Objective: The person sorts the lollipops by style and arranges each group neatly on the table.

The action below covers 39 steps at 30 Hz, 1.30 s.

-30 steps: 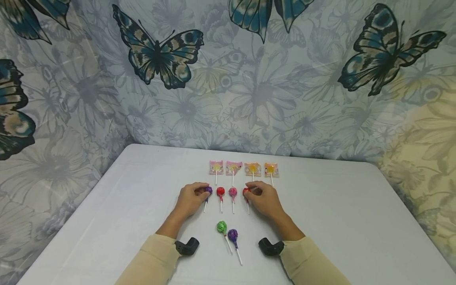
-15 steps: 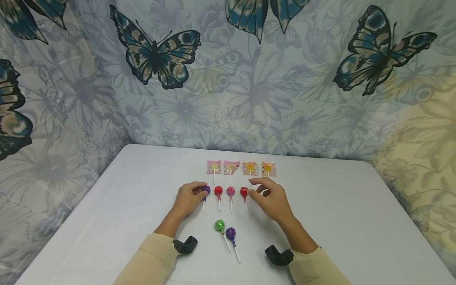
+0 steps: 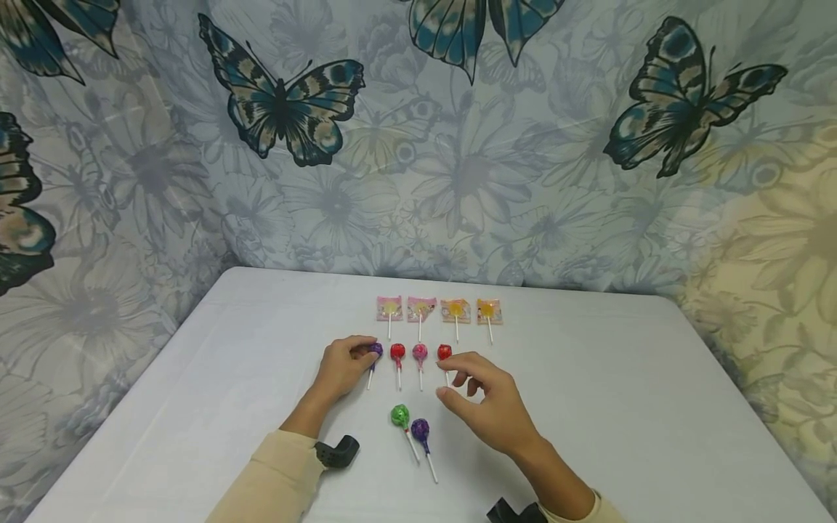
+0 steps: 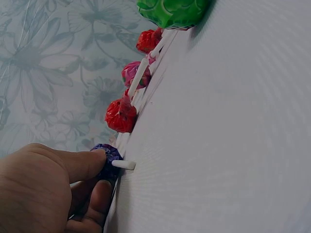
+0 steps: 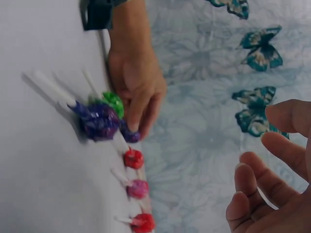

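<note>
At the left end of the middle row, my left hand (image 3: 341,368) pinches a purple lollipop (image 4: 111,156) by its wrapped head between thumb and fingers. My right hand (image 3: 487,399) hovers with parted fingers and holds nothing. It is nearest the right-hand red lollipop (image 3: 445,352), whose stick is partly hidden by its fingers. Between the row's ends lie another red lollipop (image 3: 397,351) and a pink lollipop (image 3: 420,352). Closer to me, a green lollipop (image 3: 400,415) and a second purple lollipop (image 3: 421,429) lie side by side, sticks pointing towards me.
Behind the middle row, several flat lollipops in clear packets line up: two pink packets (image 3: 389,309) and two orange packets (image 3: 455,311). All rest on a white table (image 3: 621,378). A butterfly-patterned backdrop (image 3: 471,181) stands along its back and left.
My right hand has let go of the right-hand red lollipop and drawn back towards me, its fingers spreading. The left hand still holds the purple lollipop in the same place.
</note>
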{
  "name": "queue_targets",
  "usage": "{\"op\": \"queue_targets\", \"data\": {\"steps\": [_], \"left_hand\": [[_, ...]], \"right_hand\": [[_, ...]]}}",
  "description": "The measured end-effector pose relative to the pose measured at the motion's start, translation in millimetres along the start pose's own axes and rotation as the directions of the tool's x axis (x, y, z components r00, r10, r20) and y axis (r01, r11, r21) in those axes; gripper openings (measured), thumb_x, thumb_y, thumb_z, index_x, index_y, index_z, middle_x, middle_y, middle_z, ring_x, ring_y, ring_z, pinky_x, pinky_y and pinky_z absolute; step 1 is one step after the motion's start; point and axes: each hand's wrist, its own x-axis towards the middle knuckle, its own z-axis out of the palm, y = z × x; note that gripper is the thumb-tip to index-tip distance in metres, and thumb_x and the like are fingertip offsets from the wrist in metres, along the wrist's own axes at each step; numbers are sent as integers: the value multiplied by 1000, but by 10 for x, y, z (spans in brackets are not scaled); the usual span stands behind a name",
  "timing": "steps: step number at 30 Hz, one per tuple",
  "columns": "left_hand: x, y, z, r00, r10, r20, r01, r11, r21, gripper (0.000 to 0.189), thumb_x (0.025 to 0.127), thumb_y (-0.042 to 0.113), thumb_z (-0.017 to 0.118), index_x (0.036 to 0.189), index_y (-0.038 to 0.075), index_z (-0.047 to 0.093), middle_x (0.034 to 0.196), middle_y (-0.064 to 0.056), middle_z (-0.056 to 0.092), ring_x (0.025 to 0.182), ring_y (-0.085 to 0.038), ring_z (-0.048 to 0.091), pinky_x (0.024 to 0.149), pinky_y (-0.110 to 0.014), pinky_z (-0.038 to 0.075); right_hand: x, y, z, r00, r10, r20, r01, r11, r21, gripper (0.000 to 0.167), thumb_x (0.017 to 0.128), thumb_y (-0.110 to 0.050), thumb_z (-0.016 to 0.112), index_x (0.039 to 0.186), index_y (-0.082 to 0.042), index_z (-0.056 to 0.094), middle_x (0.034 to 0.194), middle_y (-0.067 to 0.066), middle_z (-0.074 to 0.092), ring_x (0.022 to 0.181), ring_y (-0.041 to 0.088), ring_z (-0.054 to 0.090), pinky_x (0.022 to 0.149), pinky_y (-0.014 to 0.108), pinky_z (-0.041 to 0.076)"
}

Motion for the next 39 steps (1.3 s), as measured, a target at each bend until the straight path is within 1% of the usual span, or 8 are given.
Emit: {"op": "queue_targets", "data": {"steps": [4,11,17,21,27,30,34,39], "left_hand": [[-6,3,-3,1000,-2,3,2,1000,-3,24,85,3,73,109,2,72,82,-1,62,74,-14,53,66,-29,47],[-11,2,-5,1000,-16,12,16,1000,-1,25,86,4,72,111,3,72,83,-1,62,75,-15,53,66,-30,47],[-10,-5,-8,1000,-28,14,28,1000,0,25,85,4,73,111,3,72,81,0,61,73,-15,53,65,-29,47],[-12,0,-12,1000,-17,15,18,1000,-8,25,85,4,73,110,3,72,82,0,61,74,-14,53,65,-29,47],[-11,4,-10,1000,-8,12,8,1000,-14,25,85,3,72,110,2,72,82,-1,61,74,-14,53,66,-29,47],[-15,5,-8,1000,-13,11,13,1000,-11,25,85,3,73,110,3,72,82,-1,61,74,-14,53,65,-29,47],[-15,2,-6,1000,-12,11,12,1000,-9,25,85,3,73,110,3,72,82,-1,61,74,-14,53,65,-29,47],[-5,-3,-11,1000,-6,9,6,1000,-6,25,85,3,73,110,2,72,81,-1,61,73,-14,53,64,-29,47]], "right_hand": [[-66,-25,58,1000,-8,17,7,1000,26,29,84,-10,76,111,-15,71,102,-10,64,80,19,55,64,32,49],[-148,28,173,995,54,83,-57,998,39,32,82,-9,77,111,-20,71,107,-10,65,80,23,57,65,31,49],[-187,128,256,988,54,144,-61,997,43,35,81,-11,78,112,-24,69,108,-1,66,83,21,57,66,32,49],[-199,182,295,984,43,175,-55,997,63,36,81,-11,79,113,-23,69,109,0,66,83,24,57,67,34,50],[-222,235,326,978,43,205,-58,996,67,32,82,-13,78,113,-14,70,110,1,66,83,24,57,67,34,50],[-242,267,336,971,75,229,-87,995,44,32,82,-17,78,113,-14,71,110,-2,66,84,21,56,69,32,49],[-264,321,349,954,119,275,-125,992,4,33,82,-19,78,114,-18,71,110,-7,65,85,19,55,70,30,47],[-269,367,365,935,130,330,-122,992,-45,32,81,-16,78,112,-22,71,108,-14,64,86,16,56,71,29,47]]}}
